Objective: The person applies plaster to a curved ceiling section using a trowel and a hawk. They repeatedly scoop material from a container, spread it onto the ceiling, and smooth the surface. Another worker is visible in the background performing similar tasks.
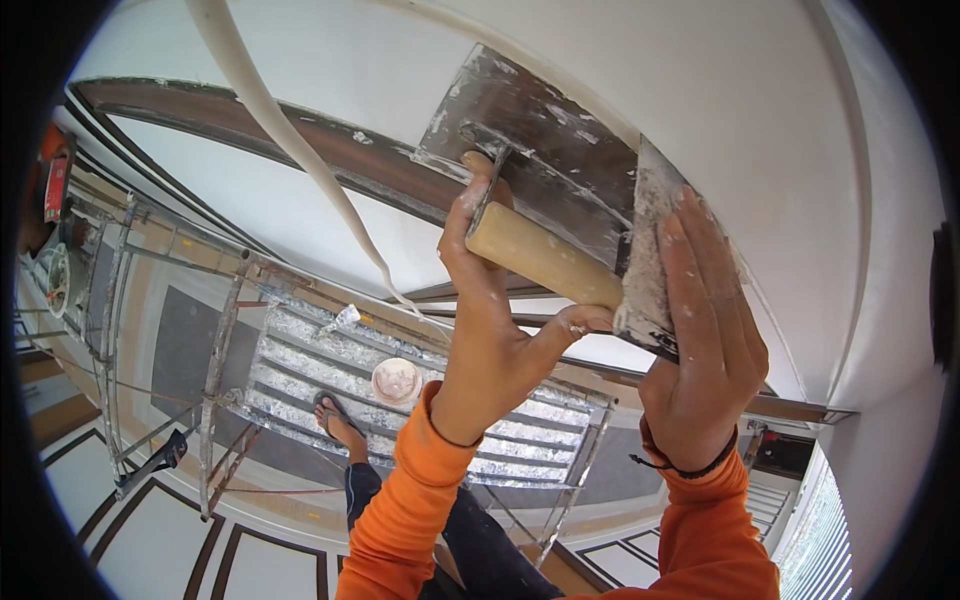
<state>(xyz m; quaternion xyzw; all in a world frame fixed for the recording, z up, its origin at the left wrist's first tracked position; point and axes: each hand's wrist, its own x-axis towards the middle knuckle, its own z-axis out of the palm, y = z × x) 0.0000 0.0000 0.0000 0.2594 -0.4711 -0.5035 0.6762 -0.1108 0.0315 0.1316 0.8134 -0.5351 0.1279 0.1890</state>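
My left hand [490,335] is closed around the pale handle of a plastering trowel [565,120]. Its wide, dark metal blade is raised near the white ceiling surface and smeared with white plaster. My right hand [710,350] grips a flat, plaster-coated scraper blade [652,235], its fingers stretched along the upper face; the thumb is hidden. This scraper meets the right end of the trowel, close to the left thumb, which has white plaster on it.
Below is a plaster-splattered scaffold platform [300,355] with a pinkish-white bucket [397,381] beside my sandalled foot [340,425]. Scaffold frames [215,390] stand at left. A pale hose [285,135] hangs across a brown beam [330,145]. Another person [45,190] is partly visible at far left.
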